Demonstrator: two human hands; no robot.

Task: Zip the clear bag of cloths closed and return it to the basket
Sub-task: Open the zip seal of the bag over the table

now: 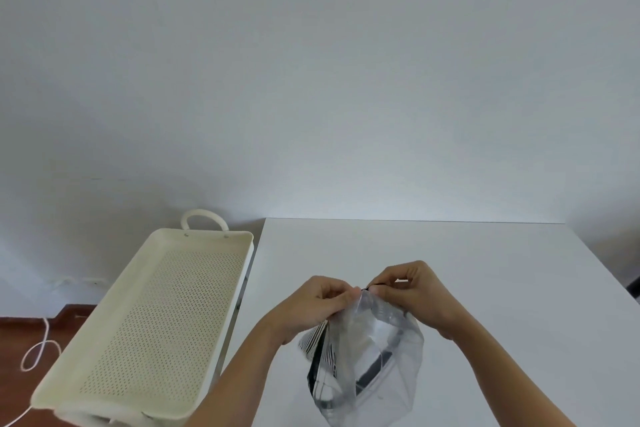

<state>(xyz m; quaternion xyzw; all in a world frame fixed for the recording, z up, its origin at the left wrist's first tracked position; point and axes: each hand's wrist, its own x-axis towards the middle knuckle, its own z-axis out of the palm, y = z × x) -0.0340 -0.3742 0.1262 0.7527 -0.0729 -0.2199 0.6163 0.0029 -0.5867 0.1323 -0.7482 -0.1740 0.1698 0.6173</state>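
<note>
A clear plastic bag [377, 364] holding black-and-white striped cloths stands upright on the white table [450, 253], near its front edge. My left hand [318, 302] pinches the bag's top edge on the left. My right hand [412, 291] pinches the small dark zip slider at the top, just right of the left hand's fingertips. The two hands almost touch above the bag's mouth. A cream perforated basket [114, 291] with a loop handle sits to the left of the table, with nothing visible inside it.
A white wall rises behind the table. Left of the basket, a white cord [38, 350] lies on the reddish-brown floor. The basket rests on a lower white stand beside the table's left edge.
</note>
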